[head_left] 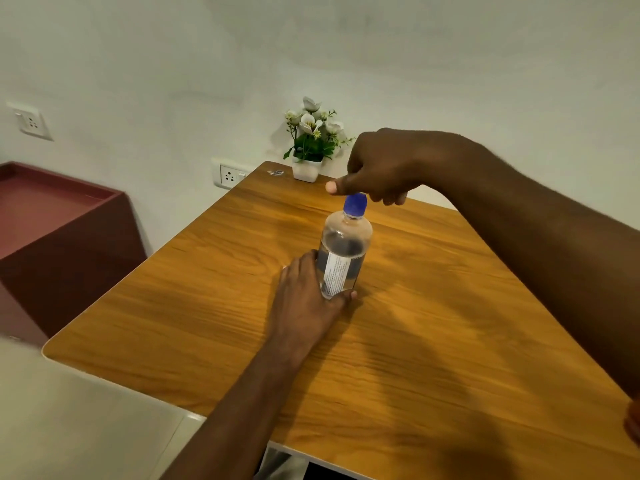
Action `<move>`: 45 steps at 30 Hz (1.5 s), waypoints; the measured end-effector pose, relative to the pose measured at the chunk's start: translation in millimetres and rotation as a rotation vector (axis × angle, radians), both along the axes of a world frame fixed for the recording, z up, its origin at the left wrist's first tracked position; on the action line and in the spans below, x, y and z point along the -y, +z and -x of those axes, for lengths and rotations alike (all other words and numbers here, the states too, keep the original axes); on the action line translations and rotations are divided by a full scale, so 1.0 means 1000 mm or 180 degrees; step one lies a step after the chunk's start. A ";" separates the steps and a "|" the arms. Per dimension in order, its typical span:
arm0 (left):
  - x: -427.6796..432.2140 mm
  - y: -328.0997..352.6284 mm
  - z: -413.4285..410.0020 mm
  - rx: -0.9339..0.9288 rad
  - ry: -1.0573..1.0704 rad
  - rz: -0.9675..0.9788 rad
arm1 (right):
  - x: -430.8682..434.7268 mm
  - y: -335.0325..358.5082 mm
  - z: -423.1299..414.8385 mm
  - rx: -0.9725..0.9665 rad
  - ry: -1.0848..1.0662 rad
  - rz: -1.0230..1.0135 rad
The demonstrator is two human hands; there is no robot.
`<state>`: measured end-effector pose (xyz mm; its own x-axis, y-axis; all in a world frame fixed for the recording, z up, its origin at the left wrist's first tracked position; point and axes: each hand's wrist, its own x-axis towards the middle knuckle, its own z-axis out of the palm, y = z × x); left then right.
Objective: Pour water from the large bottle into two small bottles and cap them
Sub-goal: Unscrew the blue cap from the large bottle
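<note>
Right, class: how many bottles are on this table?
1: the bottle stands on the table, left hand gripping its body, right hand on its blue cap. Others may lie off-frame.

Warm, fairly dim indoor light falls from above, casting soft arm shadows on the worktop [433,341]. Wide-angle distortion bends the wall [173,64] and edges; the near left corner is blurred.

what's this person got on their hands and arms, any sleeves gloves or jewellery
Nothing worn that shows. The left hand and right hand are bare, and so are the forearms as far as the frame reaches: no gloves, rings, watch or sleeves in view.
</note>
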<state>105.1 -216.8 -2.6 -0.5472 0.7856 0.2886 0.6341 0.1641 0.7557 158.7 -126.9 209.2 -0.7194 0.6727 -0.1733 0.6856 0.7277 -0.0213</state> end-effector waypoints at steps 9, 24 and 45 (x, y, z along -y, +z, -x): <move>0.002 0.003 -0.001 -0.0010 -0.0007 0.0030 | 0.000 0.001 0.008 0.0306 0.0276 0.0274; 0.000 -0.001 0.001 -0.0051 0.0014 0.0065 | -0.001 0.001 0.009 0.0363 0.0180 0.0293; -0.007 -0.010 0.008 -0.0286 0.0135 -0.0040 | -0.016 -0.166 -0.089 -0.3258 -0.1162 0.0869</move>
